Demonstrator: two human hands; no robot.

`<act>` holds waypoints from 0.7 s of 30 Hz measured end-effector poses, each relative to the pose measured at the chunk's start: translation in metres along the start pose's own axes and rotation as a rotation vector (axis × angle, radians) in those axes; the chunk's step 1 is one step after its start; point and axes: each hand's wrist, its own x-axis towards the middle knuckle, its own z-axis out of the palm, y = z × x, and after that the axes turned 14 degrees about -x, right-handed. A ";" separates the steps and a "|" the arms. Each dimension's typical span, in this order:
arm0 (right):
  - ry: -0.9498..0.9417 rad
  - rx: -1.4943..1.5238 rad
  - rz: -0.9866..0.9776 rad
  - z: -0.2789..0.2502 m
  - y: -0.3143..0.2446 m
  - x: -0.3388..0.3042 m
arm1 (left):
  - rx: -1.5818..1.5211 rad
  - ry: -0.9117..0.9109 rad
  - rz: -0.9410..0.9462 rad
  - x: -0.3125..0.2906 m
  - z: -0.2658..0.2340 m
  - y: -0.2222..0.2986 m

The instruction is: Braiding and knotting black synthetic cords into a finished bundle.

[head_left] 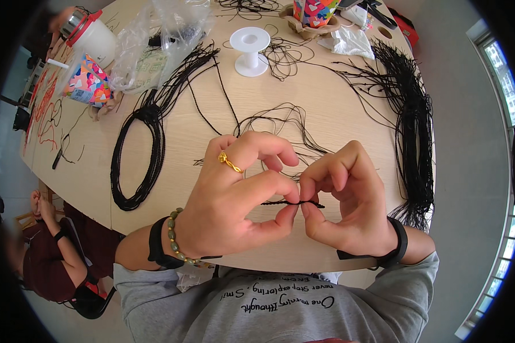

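Note:
A thin black braided cord (277,202) runs between my two hands above the near edge of the table. My left hand (229,200), with a gold ring and a green bead bracelet, pinches it between thumb and forefinger. Right beside that pinch, the thumb and forefinger of my right hand (349,200) grip the same cord, and a short end pokes out past them. Loose black strands (292,123) lie on the table just beyond my fingers. Part of the cord is hidden behind my fingers.
On the left lies a coiled bundle of black cords (115,166); a thick black hank (415,137) lies at the right. Farther off stand a white spool (250,64), a clear plastic bag (134,63), colourful cups (88,83) and a white jug (97,46). Another person (57,251) sits at left.

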 end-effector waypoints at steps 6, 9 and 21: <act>0.006 -0.022 0.000 0.000 -0.001 -0.003 | 0.037 -0.003 0.001 0.000 0.001 0.003; 0.034 -0.035 -0.021 0.002 0.002 -0.001 | 0.045 -0.006 -0.011 0.000 0.000 0.002; 0.089 -0.114 -0.067 0.006 0.003 0.001 | 0.127 -0.020 -0.012 -0.001 -0.001 0.003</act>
